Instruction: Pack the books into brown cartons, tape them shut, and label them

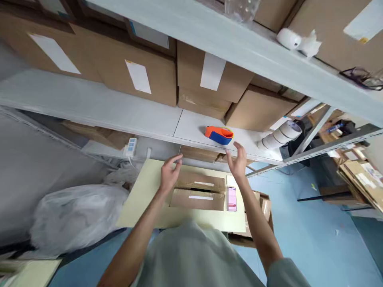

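Both of my hands are held up over a pale yellow table (140, 195), holding nothing. My left hand (170, 172), fingers stretched forward, hovers above the left side of a cardboard box (194, 200). The box's two top flaps nearly meet, leaving a dark gap and showing a white strip on each. My right hand (237, 161) has its thumb and fingers apart, near the shelf edge. Just beyond its fingertips lies an orange and blue item (220, 135) that looks like a tape dispenser. A phone (231, 199) with a lit pink screen lies right of the box.
Labelled cartons (143, 75) line the grey shelf (134, 115) ahead. Tape rolls (279, 135) lie at its right end. An upper shelf beam (239, 44) crosses overhead. A power strip (131, 146) and a plastic bag (77, 219) are at left; an open carton (267, 215) stands right of the table.
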The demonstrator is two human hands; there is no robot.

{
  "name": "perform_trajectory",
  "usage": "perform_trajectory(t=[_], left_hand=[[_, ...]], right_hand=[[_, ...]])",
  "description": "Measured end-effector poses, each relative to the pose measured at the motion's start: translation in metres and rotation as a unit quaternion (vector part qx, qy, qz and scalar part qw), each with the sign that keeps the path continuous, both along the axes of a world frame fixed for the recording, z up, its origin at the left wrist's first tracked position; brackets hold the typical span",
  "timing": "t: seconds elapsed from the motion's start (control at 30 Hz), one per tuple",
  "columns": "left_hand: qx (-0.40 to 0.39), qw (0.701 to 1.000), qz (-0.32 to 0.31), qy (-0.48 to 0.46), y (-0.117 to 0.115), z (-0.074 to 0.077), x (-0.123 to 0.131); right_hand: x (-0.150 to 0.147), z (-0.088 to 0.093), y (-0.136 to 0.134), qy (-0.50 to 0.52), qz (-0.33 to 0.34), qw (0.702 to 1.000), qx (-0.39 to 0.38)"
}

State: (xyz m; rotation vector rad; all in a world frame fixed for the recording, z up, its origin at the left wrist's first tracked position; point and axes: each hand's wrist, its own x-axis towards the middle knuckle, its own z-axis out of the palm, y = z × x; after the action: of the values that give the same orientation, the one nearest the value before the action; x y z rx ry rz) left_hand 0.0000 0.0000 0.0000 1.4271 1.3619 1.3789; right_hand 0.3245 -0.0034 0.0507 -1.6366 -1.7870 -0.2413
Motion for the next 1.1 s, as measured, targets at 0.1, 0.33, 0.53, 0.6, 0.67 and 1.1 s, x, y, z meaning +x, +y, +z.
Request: perform_trajectory(t=[0.1, 0.33, 0.53, 0.6, 0.67, 1.1], left_hand=[[0.036, 0.999, -0.009, -0.038, 0.026, 0.035, 0.021], [0.061, 0.993, -0.051, -0.092, 0.034, 0.066, 0.028], [0.066, 0.994, -0.060, -0.065, 0.002, 0.055, 0.002], [0.079, 0.994, -0.060, -0.042, -0.011, 0.053, -0.009], [0.097, 0.993, -0.061, -0.027, -0.025, 0.053, -0.020], [0.148, 0.976, -0.159, -0.002, -0.066, 0.044, -0.074]], right_hand=[[-0.013, 0.020, 0.058, -0.054, -0.045, 0.993, -0.096], [-0.035, 0.039, 0.097, -0.187, -0.076, 0.951, -0.235], [-0.049, 0.039, 0.042, -0.223, -0.048, 0.942, -0.246], [-0.056, 0.038, 0.011, -0.241, -0.006, 0.943, -0.231], [-0.063, 0.038, -0.021, -0.251, 0.040, 0.944, -0.208], [-0.123, 0.071, -0.113, -0.278, 0.196, 0.928, -0.150]])
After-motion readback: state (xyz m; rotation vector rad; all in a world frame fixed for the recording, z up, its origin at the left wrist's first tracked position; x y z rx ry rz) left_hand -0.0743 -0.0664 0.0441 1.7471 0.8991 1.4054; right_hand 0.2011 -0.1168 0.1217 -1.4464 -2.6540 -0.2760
